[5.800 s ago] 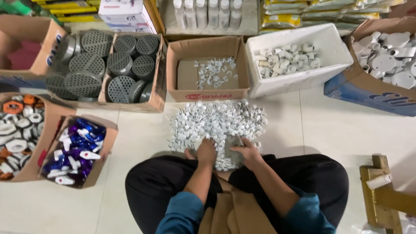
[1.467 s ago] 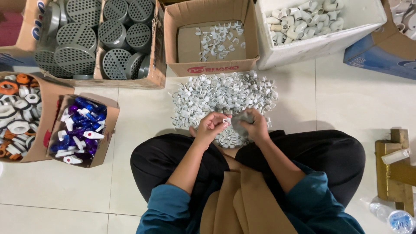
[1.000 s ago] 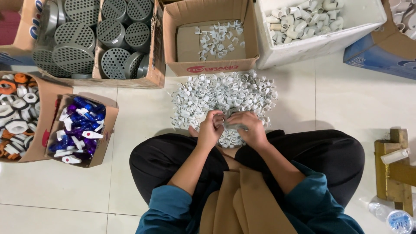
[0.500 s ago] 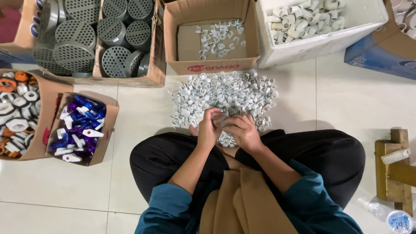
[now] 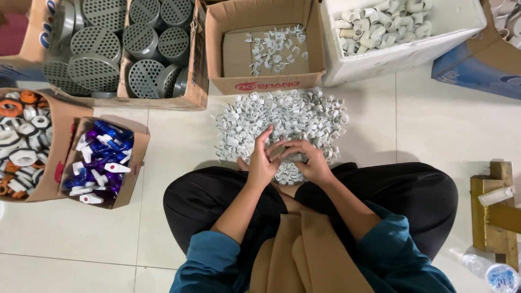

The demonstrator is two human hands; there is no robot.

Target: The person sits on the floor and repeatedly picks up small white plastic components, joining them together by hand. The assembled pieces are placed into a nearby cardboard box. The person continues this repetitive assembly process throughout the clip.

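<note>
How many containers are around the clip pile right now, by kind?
Open cardboard boxes, fully seen: 4 (grey perforated caps, white clips, white and orange fittings, blue and white parts)
White foam box of pipe fittings: 1
Blue box, cut off at the right edge: 1
Total: 6

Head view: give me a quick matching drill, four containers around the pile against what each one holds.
Containers:
1. Cardboard box just beyond the pile of white clips
2. White foam box
3. Small box at near left
4. Wide box at far left

Contents:
A. Grey perforated round strainers
B. Short white pipe fittings
C. A few loose white clips
D. Blue and white handles

Pairs: 1-C, 2-B, 3-D, 4-A
</note>
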